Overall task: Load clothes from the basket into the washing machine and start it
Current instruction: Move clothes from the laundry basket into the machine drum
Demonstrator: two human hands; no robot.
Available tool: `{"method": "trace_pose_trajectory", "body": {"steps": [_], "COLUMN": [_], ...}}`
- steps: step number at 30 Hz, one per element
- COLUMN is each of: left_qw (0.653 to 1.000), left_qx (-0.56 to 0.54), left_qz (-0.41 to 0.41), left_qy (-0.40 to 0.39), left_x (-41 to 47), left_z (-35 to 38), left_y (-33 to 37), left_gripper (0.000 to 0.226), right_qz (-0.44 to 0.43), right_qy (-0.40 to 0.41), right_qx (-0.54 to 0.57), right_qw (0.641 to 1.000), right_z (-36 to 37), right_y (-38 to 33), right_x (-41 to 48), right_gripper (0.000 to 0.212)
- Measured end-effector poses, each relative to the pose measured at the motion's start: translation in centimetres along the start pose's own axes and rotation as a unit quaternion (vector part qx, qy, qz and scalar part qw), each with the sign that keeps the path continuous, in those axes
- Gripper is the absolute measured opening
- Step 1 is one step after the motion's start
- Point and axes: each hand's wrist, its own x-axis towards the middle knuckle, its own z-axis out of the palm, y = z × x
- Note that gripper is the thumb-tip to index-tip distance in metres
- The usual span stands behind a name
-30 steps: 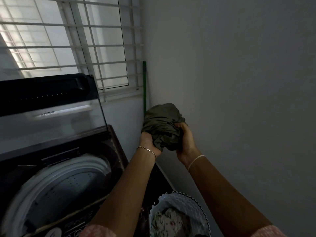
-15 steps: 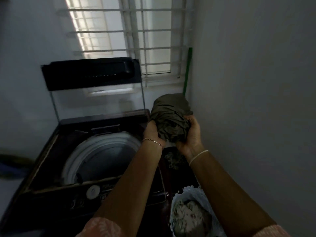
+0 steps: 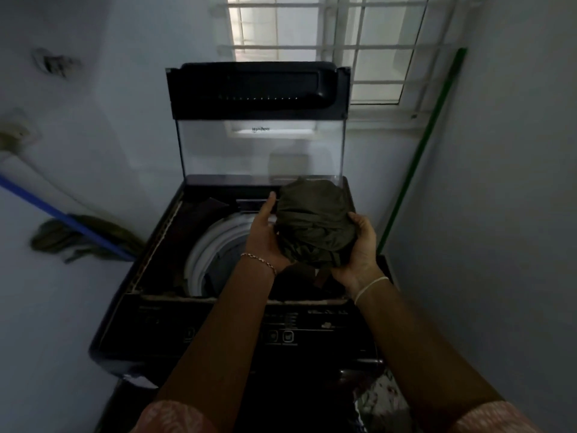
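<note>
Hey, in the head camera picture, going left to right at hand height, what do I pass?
blue pole → white tub ring → left hand → olive clothes bundle → right hand → green pole

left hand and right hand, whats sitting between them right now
A bunched olive-green garment sits between the left hand and the right hand, over the open washing machine, as the head view shows.
</note>
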Motion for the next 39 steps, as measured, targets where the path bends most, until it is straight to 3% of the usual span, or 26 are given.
{"method": "trace_pose_trajectory", "body": {"steps": [7, 10, 17, 22, 25, 28, 35, 39], "left_qw": [0.993, 0.986, 0.931, 0.914, 0.904, 0.898, 0.92, 0.944], "left_qx": [0.046, 0.067, 0.114, 0.168, 0.218, 0.211, 0.171, 0.142], "left_qz": [-0.085, -0.101, -0.198, -0.219, -0.221, -0.245, -0.185, -0.149], "left_qy": [0.07, 0.115, 0.286, 0.296, 0.295, 0.3, 0.3, 0.258], "left_x": [6.6, 8.9, 13.5, 16.1, 17.5, 18.4, 18.1, 16.9], "left_z": [-8.6, -11.7, -18.8, -21.9, -23.4, -24.0, -23.6, -20.9], "left_y": [6.2, 6.9, 6.5, 5.5, 4.8, 4.0, 3.7, 4.4], "left_gripper": [0.052, 0.044, 0.033, 0.042, 0.025, 0.025, 0.023, 0.023], "right_qz": [0.073, 0.111, 0.183, 0.213, 0.205, 0.201, 0.202, 0.172], "right_qy": [0.027, 0.061, 0.192, 0.264, 0.29, 0.312, 0.298, 0.276], "right_qx": [-0.052, -0.061, -0.129, -0.139, -0.137, -0.149, -0.212, -0.227], "right_qw": [0.996, 0.99, 0.956, 0.93, 0.925, 0.917, 0.909, 0.918], "right_z": [2.3, 1.7, -1.0, -2.4, -2.7, -3.9, -3.6, -2.2], "right_y": [5.2, 7.9, 13.0, 14.4, 14.6, 14.6, 12.9, 12.1], "right_x": [8.3, 11.8, 17.5, 19.4, 20.2, 20.6, 19.3, 18.0], "right_gripper": [0.054, 0.046, 0.04, 0.038, 0.04, 0.04, 0.033, 0.026]}}
